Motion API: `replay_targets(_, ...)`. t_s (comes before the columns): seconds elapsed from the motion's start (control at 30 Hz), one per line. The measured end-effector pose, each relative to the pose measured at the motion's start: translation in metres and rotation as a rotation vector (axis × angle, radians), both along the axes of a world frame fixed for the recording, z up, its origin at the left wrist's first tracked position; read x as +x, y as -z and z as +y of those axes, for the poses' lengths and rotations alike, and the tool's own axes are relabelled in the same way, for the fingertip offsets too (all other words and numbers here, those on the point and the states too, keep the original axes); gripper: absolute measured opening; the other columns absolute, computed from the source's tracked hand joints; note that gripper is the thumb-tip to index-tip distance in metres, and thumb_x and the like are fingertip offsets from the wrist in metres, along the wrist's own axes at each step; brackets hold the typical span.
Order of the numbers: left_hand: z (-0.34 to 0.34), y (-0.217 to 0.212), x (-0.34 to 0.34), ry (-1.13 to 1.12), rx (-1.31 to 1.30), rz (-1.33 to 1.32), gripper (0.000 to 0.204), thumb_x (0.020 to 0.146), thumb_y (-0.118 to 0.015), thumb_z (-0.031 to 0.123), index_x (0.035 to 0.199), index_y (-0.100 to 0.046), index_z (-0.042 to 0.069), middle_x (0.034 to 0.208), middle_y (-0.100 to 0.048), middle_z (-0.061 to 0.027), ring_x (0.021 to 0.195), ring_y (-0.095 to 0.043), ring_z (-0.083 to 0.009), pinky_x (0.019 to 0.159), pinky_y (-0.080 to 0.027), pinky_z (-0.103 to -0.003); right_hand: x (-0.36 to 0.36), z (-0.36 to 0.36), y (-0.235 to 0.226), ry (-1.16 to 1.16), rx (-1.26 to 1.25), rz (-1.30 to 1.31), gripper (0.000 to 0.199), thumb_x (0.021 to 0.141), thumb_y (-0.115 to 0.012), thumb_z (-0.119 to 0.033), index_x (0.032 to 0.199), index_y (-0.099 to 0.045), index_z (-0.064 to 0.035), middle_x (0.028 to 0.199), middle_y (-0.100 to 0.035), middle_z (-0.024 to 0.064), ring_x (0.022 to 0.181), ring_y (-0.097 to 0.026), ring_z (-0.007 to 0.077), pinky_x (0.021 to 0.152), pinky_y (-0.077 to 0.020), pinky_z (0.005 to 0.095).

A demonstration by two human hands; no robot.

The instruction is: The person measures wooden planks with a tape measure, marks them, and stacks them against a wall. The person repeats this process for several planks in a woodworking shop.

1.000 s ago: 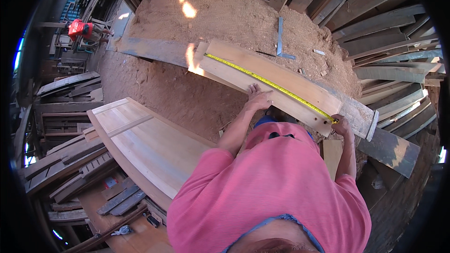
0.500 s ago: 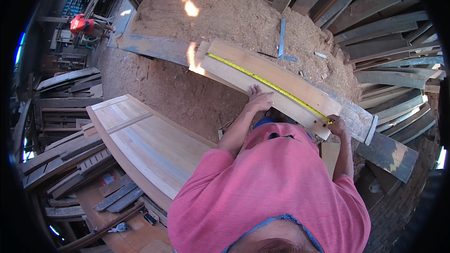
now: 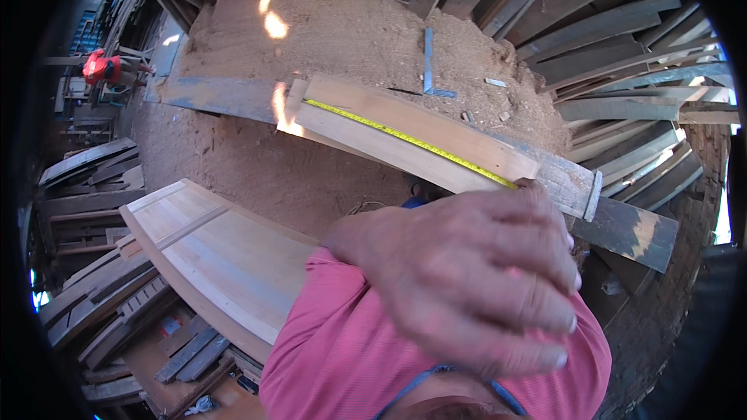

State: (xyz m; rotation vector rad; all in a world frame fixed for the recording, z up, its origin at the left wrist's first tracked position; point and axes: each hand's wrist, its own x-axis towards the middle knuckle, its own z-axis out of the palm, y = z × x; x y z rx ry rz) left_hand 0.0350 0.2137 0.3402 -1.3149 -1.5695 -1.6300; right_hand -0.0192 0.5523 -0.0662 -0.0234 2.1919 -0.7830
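Note:
My left hand (image 3: 475,280) is raised close to the camera, its fingers apart with nothing in them. It covers much of my pink shirt and the near end of the work. Across a pale wooden board (image 3: 366,137) lies the yellow blade of a tape measure (image 3: 412,140). At the blade's right end a small part of my right hand (image 3: 531,184) shows, closed on the tape measure; the rest of that hand and the tape case are hidden behind my left hand. Another pale board (image 3: 451,126) lies along the blade's far side.
A blue carpenter's square (image 3: 429,70) lies on sawdust beyond the boards. To the left stands a curved panelled wooden piece (image 3: 226,257). Stacked planks (image 3: 622,70) line the right. A person in red (image 3: 103,68) is at the far left.
My left hand has left the board and come up toward the camera. The tape measure stays stretched along the board. The whole view has shifted somewhat.

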Motion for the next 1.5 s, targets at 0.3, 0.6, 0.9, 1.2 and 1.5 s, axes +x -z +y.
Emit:
replay_targets(0.3,0.024,-0.067,0.021,-0.358,0.026,-0.337,0.017,0.095,-0.069,0.021,0.096,-0.061,0.006,0.098,-0.072,-0.0067,0.089,-0.066,-0.0199,0.086,-0.054,-0.036,-0.004,-0.004,0.020,-0.192,0.103,0.074,0.053,0.072,-0.082,-0.020,0.123,-0.073,-0.0103,0.119,-0.074,0.0176,0.113,-0.069,0.0337,0.099,-0.0548,0.0428)
replay_targets(0.6,0.061,-0.065,0.035,-0.404,0.323,-0.542,0.026,0.095,-0.069,0.031,0.095,-0.056,0.008,0.099,-0.071,-0.0095,0.092,-0.063,-0.0211,0.087,-0.054,-0.038,-0.004,-0.001,0.010,-0.109,0.101,-0.001,0.055,0.073,-0.082,-0.022,0.125,-0.072,-0.0105,0.126,-0.071,0.0186,0.117,-0.067,0.0341,0.102,-0.0539,0.0422)
replay_targets(0.9,0.082,-0.013,0.024,0.123,0.900,-0.190,0.034,0.094,-0.070,0.046,0.108,-0.070,0.015,0.110,-0.069,-0.0265,0.109,-0.061,-0.0338,0.085,-0.057,-0.046,-0.008,0.000,0.014,-0.149,0.066,0.046,0.051,0.070,-0.082,-0.018,0.120,-0.074,-0.0088,0.110,-0.076,0.0170,0.100,-0.073,0.0292,0.088,-0.0578,0.0404)
replay_targets(1.2,0.075,-0.011,0.025,0.203,0.919,-0.224,0.023,0.096,-0.073,0.042,0.102,-0.077,0.020,0.107,-0.071,-0.0325,0.098,-0.068,-0.0385,0.074,-0.060,-0.045,-0.013,-0.005,0.013,-0.205,0.130,0.073,0.052,0.072,-0.078,-0.016,0.123,-0.073,-0.0070,0.105,-0.076,0.0177,0.091,-0.075,0.0260,0.082,-0.0587,0.0395)
replay_targets(1.5,0.083,-0.014,-0.034,0.011,0.946,0.228,0.029,0.101,-0.066,0.044,0.091,-0.077,0.019,0.103,-0.069,-0.0385,0.077,-0.072,-0.0399,0.058,-0.060,-0.044,-0.014,0.009,0.026,-0.224,0.065,0.093,0.053,0.071,-0.079,-0.019,0.123,-0.073,-0.0086,0.106,-0.076,0.0181,0.098,-0.074,0.0313,0.086,-0.0580,0.0405)
